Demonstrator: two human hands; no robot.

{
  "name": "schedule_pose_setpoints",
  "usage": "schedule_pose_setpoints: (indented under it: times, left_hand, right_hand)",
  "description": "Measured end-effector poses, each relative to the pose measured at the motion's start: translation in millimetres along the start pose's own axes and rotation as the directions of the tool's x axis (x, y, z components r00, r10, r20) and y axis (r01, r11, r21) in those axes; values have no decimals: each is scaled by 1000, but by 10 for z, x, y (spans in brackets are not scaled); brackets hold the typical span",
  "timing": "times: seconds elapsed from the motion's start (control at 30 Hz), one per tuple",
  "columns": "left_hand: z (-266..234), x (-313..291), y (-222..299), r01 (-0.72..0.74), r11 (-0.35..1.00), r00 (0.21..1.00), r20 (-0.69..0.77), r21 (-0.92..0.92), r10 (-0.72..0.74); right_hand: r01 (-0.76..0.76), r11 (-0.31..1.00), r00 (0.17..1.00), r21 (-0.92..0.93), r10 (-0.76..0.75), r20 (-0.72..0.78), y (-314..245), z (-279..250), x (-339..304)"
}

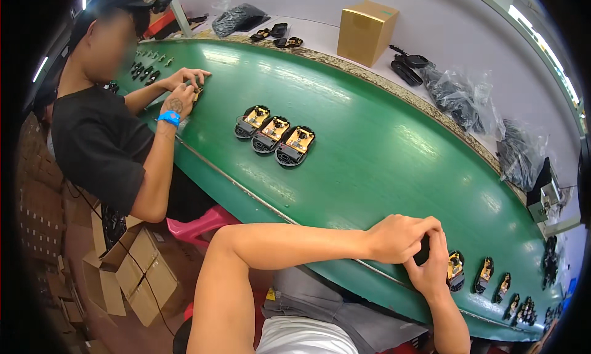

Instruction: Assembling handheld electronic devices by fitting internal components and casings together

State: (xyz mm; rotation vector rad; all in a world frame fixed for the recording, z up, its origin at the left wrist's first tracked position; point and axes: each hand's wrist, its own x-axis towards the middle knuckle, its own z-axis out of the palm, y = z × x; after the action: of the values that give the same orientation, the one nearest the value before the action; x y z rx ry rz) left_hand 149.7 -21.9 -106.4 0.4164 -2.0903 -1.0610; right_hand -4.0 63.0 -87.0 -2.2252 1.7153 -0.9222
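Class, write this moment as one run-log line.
left hand: at dark piece | right hand: holding it | three open black units: grouped on green surface

Pale wall (pixel 443 34), green table (pixel 369 151), reddish floor (pixel 192 273), pink stool (pixel 197 226), tube light (pixel 522 20)

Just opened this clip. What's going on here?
The person's left hand and right hand hold a black part between them near the edge of a green table. Three open black units with yellowish boards lie together mid-table, and more units sit off to the right. To the left, a co-worker handles a small piece with both hands.
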Motion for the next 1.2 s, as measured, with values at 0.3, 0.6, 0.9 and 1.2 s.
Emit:
schedule_pose_setpoints:
  times: [0.3,0.6,0.9,1.2]
  left_hand:
    - [64,-70,129,-203,978,979,-25,-39,203]
    - [32,-86,194,-253,967,960,-110,42,256]
    - [2,-18,137,-204,975,948,-230,92,220]
    - [-61,-29,104,-20,999,987,-161,-29,15]
  right_hand:
    - [-272,801,957,533,281,66,17,53,-66]
    - [-336,565,911,753,398,108,64,63,-119]
    - [-319,517,923,794,359,137,-21,2,-35]
    - [-331,283,865,900,473,169,42,-68,17]
